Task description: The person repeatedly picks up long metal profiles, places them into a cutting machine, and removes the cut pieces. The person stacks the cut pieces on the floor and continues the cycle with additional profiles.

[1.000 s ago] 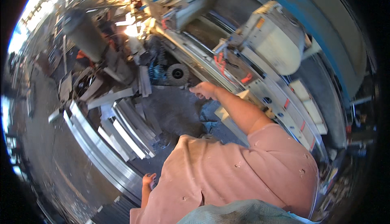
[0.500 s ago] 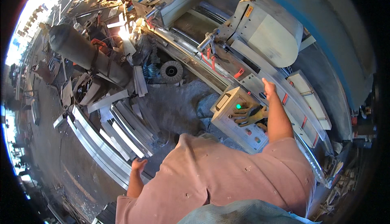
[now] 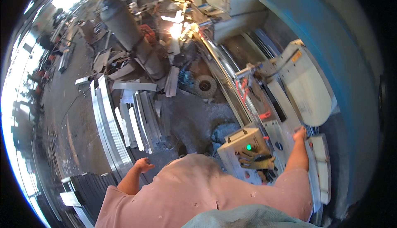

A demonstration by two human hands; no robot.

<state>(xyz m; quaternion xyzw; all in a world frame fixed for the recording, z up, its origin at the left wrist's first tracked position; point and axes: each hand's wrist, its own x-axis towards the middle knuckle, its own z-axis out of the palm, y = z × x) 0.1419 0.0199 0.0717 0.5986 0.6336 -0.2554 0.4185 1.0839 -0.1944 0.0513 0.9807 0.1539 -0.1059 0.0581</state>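
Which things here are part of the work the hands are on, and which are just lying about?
In hand:
right hand on the saw table
control box beside it
left hand hanging free

Lying about:
aluminium profiles
grinding disc
grey cylinder
gloves

Under me the grey workshop floor (image 3: 194, 120) carries a fan of long pale metal profiles (image 3: 136, 120) laid side by side, with a curved shiny rail (image 3: 105, 129) just beside them on my left. A dark cylinder (image 3: 128, 34) lies among metal scraps further off, and a round grinding disc (image 3: 204, 86) rests near the machine's base. On the saw bench (image 3: 285, 133) at my right lie a pale control box (image 3: 244, 151) and a pair of work gloves (image 3: 256, 160).
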